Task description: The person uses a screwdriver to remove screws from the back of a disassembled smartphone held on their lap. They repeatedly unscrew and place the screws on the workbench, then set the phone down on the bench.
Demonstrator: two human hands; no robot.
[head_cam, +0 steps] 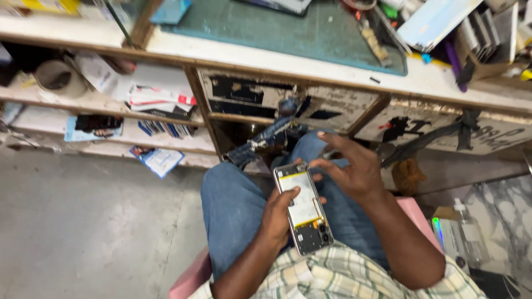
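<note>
opened silver smartphone with exposed white battery (305, 209) rests gripped in left hand (279, 217); right hand (350, 170) fingers (317, 164) spread loosely, fingertips touching its upper edge.

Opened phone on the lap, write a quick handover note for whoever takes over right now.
Left hand: holds the opened phone from below, over the lap, back cover off, battery and board showing.
Right hand: fingers spread over the phone's upper end, fingertips at its top edge; whether it pinches anything cannot be told.
Done: back is off.
Left: insides still exposed; no cover in view.
Nearby: green mat on the workbench ahead.
</note>
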